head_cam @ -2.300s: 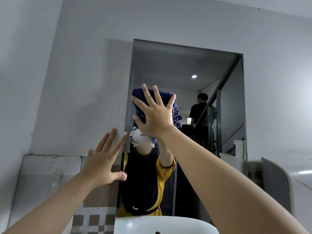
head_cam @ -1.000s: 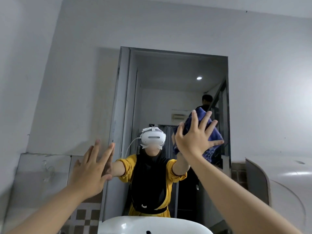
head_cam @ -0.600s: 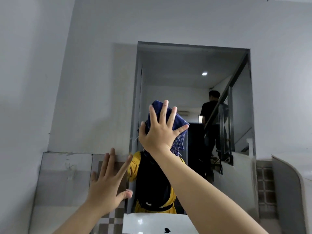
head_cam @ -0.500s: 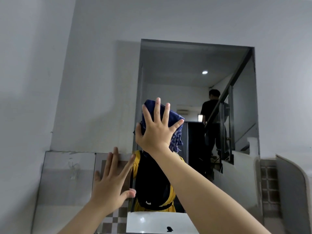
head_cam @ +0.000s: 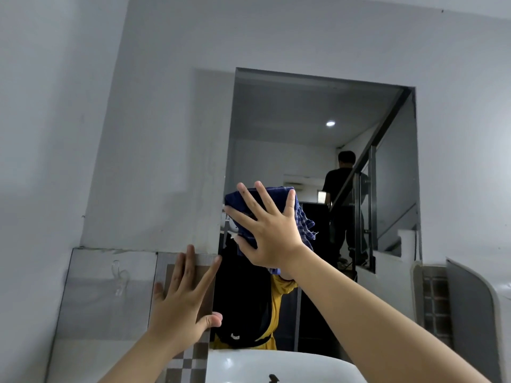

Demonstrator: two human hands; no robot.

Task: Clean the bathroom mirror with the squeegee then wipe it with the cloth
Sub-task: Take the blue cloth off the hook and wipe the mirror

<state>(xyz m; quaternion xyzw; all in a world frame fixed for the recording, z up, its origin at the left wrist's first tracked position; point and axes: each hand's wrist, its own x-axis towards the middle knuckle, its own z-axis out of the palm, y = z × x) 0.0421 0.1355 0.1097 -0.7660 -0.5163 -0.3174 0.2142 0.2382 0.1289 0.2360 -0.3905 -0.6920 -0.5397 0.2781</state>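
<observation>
White wall mirror; right hand presses cloth flat

R hand, fingers spread, presses a blue checked cloth flat vs the mirror near its left edge. L hand is open, palm on the tiled wall just beside the mirror. White sink rim below; a 2nd person's reflection shows by stairs.

Showed a white sink at the bottom edge, a checkered tile strip beside it, grey wall above.
</observation>
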